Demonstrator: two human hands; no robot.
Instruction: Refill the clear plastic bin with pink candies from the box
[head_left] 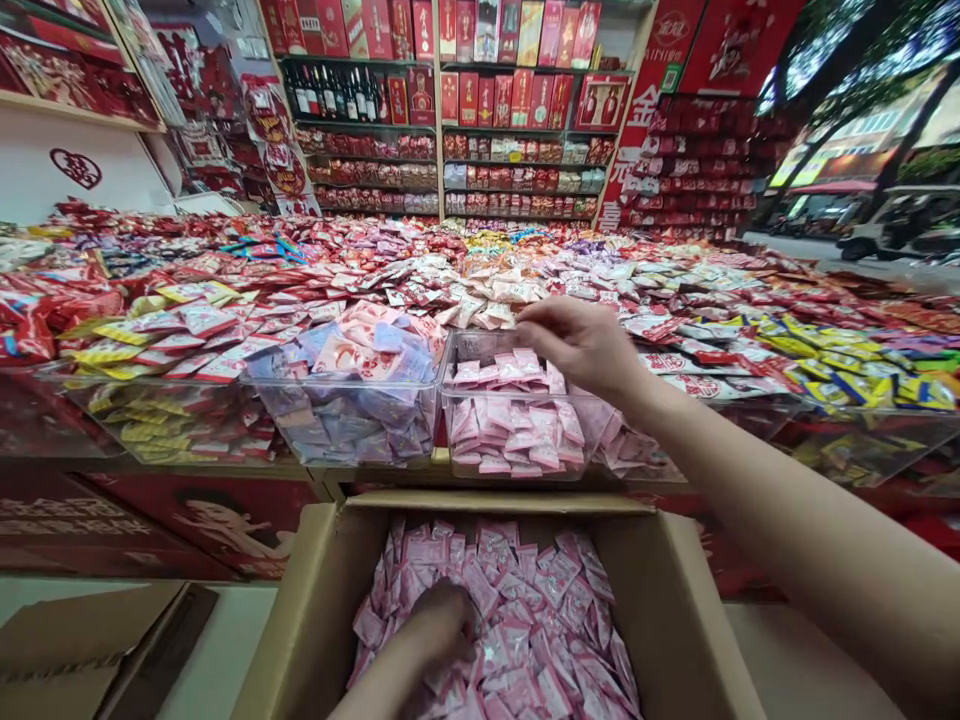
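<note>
My left hand reaches down into an open cardboard box full of small pink candy packets. Its fingertips are sunk among the packets, so their grip is hidden. My right hand is over the back right corner of a clear plastic bin partly filled with the same kind of pink packets. The fingers of that hand are loosely bent, the thumb apart from them, and no packet shows between them.
To the left, another clear bin holds lilac and pink packets. Yellow and red packets lie beyond it; yellow and blue ones are at right. Shelves of bottles and red boxes stand behind. Another cardboard box sits at lower left.
</note>
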